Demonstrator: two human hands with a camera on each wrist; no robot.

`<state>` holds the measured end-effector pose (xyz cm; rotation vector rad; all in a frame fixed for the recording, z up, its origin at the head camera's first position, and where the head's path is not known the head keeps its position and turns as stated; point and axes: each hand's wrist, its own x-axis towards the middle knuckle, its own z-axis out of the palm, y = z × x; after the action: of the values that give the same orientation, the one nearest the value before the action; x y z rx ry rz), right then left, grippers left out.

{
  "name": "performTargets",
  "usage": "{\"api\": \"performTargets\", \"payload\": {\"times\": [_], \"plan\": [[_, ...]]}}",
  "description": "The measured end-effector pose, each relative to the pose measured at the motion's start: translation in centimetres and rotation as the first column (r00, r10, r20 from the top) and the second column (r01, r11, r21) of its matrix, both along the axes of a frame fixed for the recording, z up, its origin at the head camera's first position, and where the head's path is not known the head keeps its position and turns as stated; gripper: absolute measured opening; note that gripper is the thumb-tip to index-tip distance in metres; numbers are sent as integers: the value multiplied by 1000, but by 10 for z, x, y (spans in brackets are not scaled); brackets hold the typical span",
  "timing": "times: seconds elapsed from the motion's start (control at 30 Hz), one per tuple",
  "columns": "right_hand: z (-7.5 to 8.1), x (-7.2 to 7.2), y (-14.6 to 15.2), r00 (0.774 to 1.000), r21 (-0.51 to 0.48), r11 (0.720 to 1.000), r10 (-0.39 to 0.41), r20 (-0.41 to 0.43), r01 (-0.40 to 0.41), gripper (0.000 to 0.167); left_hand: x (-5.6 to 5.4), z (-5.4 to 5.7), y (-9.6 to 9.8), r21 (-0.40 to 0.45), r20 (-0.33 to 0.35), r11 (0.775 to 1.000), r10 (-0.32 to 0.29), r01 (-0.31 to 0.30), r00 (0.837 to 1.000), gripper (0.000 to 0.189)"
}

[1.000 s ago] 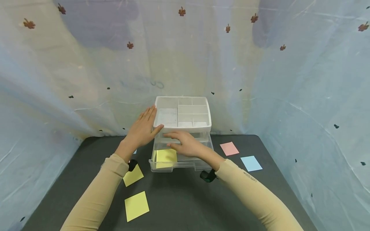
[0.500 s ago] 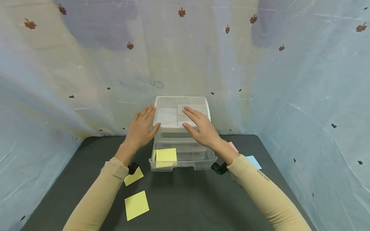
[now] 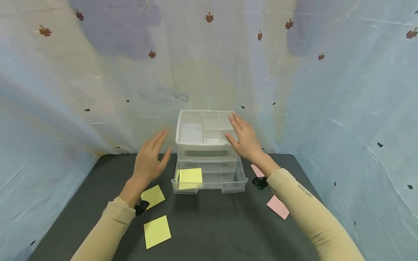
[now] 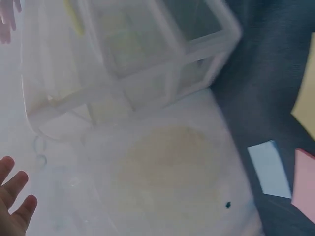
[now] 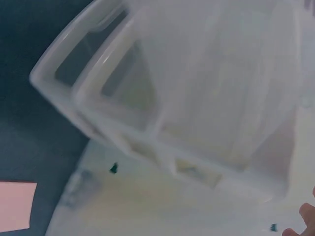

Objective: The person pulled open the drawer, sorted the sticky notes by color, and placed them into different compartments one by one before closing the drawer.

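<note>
A white plastic storage box (image 3: 207, 148) with a divided top tray stands toward the back of the table. Below the tray, a clear drawer (image 3: 213, 186) is pulled out at the front, with a yellow sticky note (image 3: 191, 178) at its left side. My left hand (image 3: 148, 159) hovers left of the box, apart from it, fingers nearly straight. On the other side, my right hand (image 3: 247, 141) has its extended fingers at the tray's right rim, overlapping the small compartments. Neither palm holds anything. Fingertips (image 4: 19, 191) of the left hand show at the corner of the left wrist view.
Two yellow notes (image 3: 157, 232) lie on the dark table (image 3: 209, 232) at left front. Pink notes (image 3: 278, 207) lie at right, partly under the right arm in view. A pale blue note (image 4: 269, 168) shows in the left wrist view. A patterned curtain (image 3: 209, 72) surrounds the table.
My right hand has gone from in front of the box, above the drawer, up and right to the tray's right side. My left hand has drawn away leftward from the tray's left edge.
</note>
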<state>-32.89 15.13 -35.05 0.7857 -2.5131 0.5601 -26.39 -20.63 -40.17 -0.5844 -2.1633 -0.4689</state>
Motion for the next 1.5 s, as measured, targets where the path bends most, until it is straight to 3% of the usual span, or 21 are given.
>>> {"api": "performTargets", "payload": {"times": [0.23,0.47,0.77,1.03,1.13,1.23,1.33,1.5], "plan": [[-10,-15,8,995,78,995,-72,76,66,78,25,-25,-15,-7,54,1000,-9,10,998,66],[-17,-26,14,988,113,989,-105,116,92,85,51,-51,-26,-77,129,996,-23,33,991,57],[-21,-32,16,987,118,991,-80,136,64,89,79,-81,-38,-137,184,989,-23,49,983,55],[-18,-34,15,983,109,993,-65,169,46,85,102,-104,-45,-205,261,977,-2,57,965,64],[-17,-35,15,984,113,992,-68,165,50,84,111,-111,-46,-228,313,972,14,61,950,62],[-16,-34,16,986,103,994,-55,155,39,83,120,-116,-47,-248,387,967,45,57,921,56],[-16,-33,15,987,92,995,-37,154,23,82,128,-120,-49,-272,461,960,70,66,885,51],[-17,-33,13,984,86,996,-36,175,21,82,138,-125,-54,-302,582,943,65,141,811,43]]}}
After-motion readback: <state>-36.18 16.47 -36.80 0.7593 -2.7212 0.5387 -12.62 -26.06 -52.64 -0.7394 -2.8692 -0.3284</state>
